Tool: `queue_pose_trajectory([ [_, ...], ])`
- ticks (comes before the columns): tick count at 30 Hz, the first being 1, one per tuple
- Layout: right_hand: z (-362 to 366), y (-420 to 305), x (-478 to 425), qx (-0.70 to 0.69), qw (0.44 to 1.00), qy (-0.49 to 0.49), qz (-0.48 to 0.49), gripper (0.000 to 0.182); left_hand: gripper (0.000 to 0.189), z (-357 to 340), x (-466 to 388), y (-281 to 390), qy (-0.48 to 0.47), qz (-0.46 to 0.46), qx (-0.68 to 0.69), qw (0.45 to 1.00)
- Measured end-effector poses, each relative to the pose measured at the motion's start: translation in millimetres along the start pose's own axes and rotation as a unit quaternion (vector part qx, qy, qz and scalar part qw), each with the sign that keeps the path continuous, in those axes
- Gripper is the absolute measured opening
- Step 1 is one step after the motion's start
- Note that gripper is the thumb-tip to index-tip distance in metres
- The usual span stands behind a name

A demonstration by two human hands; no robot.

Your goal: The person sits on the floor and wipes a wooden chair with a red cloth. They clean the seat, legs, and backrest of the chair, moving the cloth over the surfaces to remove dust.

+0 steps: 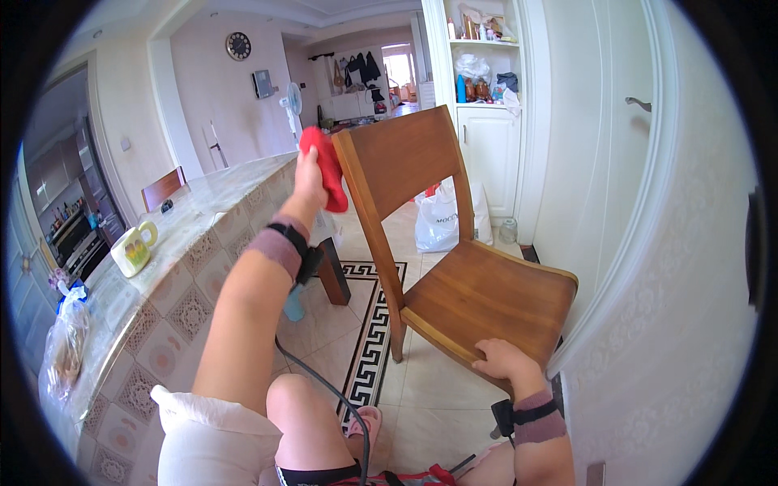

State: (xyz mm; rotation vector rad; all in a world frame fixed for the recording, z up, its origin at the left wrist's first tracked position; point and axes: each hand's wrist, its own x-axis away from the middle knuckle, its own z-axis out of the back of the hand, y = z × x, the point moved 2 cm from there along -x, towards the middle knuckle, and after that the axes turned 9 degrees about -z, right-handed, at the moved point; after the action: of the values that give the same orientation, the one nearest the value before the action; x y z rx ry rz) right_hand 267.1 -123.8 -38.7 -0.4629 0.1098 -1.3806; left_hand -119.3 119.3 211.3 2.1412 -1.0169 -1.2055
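A brown wooden chair (pixel 486 297) stands before me, its backrest to the left of its seat. My left hand (pixel 312 179) holds a red cloth (pixel 328 170) at the outer side post of the backrest, near its top; whether the cloth touches the wood is hard to tell. My right hand (pixel 507 361) rests on the near edge of the seat, fingers apart, holding nothing. Both wrists wear mauve bands with black straps and small black devices.
Left is a table with a patterned cloth (pixel 194 291) under a clear cover, bearing a yellow mug (pixel 134 249) and a plastic bag (pixel 65 352). A white bag (pixel 436 222) and glass jar (pixel 508 231) stand behind the chair. A black cable (pixel 322 376) hangs near my knee.
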Motion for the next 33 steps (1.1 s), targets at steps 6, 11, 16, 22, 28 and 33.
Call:
queue_pose_trajectory([
  [6, 5.8, 0.7, 2.5, 0.005, 1.000, -0.003, -0.019, 0.048, 0.049, -63.3, -12.4, 35.3, -0.130, 0.141, 0.014, 0.981],
  [11, 5.0, -4.1, 4.0, 0.000, 1.000, -0.005, -0.008, 0.047, 0.054, -38.0, -20.2, 23.0, -0.131, 0.120, -0.006, 0.984],
  [16, 8.0, 6.0, 3.3, 0.001, 1.000, 0.006, -0.006, 0.047, 0.058, -51.8, 5.7, 24.9, -0.109, 0.125, 0.037, 0.985],
  [22, 7.4, 0.9, 2.3, 0.005, 1.000, -0.005, -0.006, 0.045, 0.061, -35.0, 31.6, -2.3, -0.067, 0.172, 0.084, 0.979],
  [28, 6.0, 0.0, 5.0, -0.003, 1.000, 0.000, -0.013, 0.045, 0.065, -2.8, 74.4, -54.9, -0.059, 0.203, 0.127, 0.969],
  [33, 5.8, -0.1, 5.4, 0.005, 1.000, 0.001, -0.018, 0.042, 0.064, 12.4, 113.8, -88.0, -0.032, 0.249, 0.120, 0.960],
])
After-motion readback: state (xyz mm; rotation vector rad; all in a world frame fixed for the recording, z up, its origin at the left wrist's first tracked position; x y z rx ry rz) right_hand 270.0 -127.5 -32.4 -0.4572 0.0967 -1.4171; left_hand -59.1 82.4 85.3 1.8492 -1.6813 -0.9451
